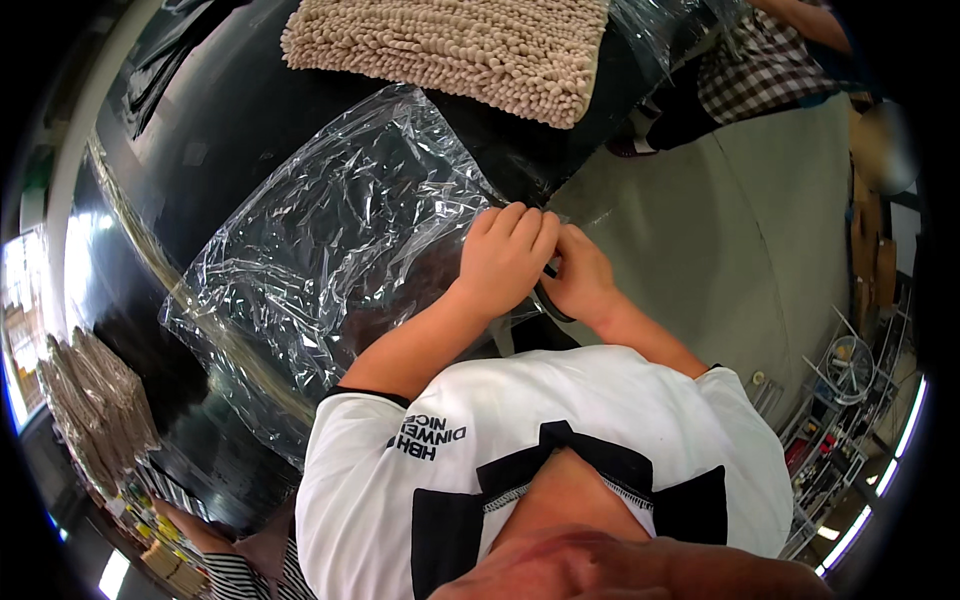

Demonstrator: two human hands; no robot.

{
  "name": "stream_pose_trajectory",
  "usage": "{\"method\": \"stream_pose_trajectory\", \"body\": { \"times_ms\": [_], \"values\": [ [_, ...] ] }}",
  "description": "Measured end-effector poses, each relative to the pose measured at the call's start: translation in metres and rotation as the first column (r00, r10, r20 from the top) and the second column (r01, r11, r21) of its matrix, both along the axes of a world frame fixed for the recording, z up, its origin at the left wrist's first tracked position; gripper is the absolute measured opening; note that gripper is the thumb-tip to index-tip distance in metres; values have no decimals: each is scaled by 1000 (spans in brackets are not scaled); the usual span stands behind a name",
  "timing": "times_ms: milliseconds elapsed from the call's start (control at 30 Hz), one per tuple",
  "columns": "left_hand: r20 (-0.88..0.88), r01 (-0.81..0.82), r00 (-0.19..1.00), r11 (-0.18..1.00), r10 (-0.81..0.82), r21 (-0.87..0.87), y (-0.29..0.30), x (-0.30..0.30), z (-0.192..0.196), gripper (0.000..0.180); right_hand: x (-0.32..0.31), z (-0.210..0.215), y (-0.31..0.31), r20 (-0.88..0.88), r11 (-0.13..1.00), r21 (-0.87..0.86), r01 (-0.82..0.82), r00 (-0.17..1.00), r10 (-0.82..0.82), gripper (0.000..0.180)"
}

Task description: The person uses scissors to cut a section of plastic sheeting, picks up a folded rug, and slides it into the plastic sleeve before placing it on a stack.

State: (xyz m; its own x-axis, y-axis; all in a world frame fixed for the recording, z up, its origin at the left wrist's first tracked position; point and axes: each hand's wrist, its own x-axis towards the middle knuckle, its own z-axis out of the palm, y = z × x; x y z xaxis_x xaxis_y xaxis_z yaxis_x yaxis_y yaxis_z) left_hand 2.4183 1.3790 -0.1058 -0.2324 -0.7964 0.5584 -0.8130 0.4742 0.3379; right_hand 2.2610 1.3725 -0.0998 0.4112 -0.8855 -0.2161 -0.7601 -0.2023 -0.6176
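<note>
A large clear plastic bag [330, 215], crinkled and shiny, lies spread over the black tabletop in front of me. At its right-hand corner, by the table's near edge, my left hand [508, 255] is closed, with curled fingers pressed on the plastic. Touching it, my right hand [582, 272] is closed too; its fingertips are hidden behind the left one. A dark curved band [553, 298] shows below the right hand, its kind unclear. Beyond the bag sits a beige chenille mat [450, 50] with a thick, nubby pile, apart from both hands.
More clear plastic [655, 30] lies beyond the mat at right. A person in a checked garment [760, 70] stands at far right; another in stripes [235, 570] is at lower left. Wrapped beige mats [95, 410] are stacked at left. A metal rack with a fan [848, 368] stands right.
</note>
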Motion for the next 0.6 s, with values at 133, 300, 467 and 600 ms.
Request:
{"method": "stream_pose_trajectory", "body": {
  "times_ms": [133, 300, 467, 600],
  "values": [
    [-53, -1, 999, 1000, 0, -20, 7, 4, -1, 30, 3, -1, 4, 25, 999, -23, 23, 999, -22, 55],
    [-92, 7, 996, 1000, -7, -2, 8, 4, 4, 27, 5, -1, 7, 56, 997, -37, 62, 997, -60, 57],
    [-112, 17, 994, 1000, -18, -9, 7, 6, 10, 27, 4, 0, 9, 17, 998, -30, 53, 998, -52, 58],
    [-125, 25, 992, 1000, -25, -5, 7, 6, 13, 26, 2, -5, 10, -28, 999, -40, 30, 999, -31, 59]
  ]
}}
